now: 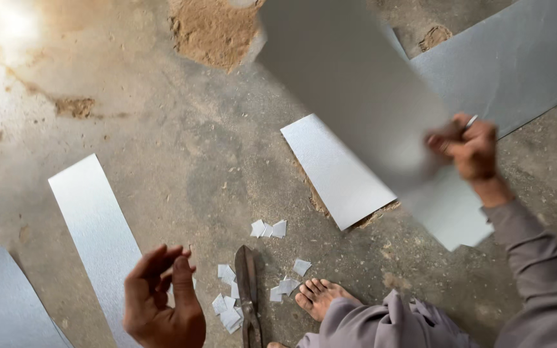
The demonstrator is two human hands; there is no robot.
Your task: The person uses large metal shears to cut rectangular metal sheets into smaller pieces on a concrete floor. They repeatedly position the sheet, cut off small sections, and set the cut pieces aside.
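My right hand [470, 149] grips the edge of a large grey metal sheet [356, 90], lifted off the floor and blurred, at the upper right. My left hand [162, 303] is raised at the lower left with curled fingers apart and nothing in it, hovering over a long metal strip [95, 225] that lies on the concrete floor. Tin snips [247, 290] lie on the floor between my left hand and my bare foot [320, 298], among several small cut metal scraps [227, 309].
Another metal strip [333, 167] lies on the floor under the raised sheet. A wider sheet [523, 58] lies at the upper right, and one more piece [4, 303] at the lower left. A patch of sand [211, 29] sits at the top.
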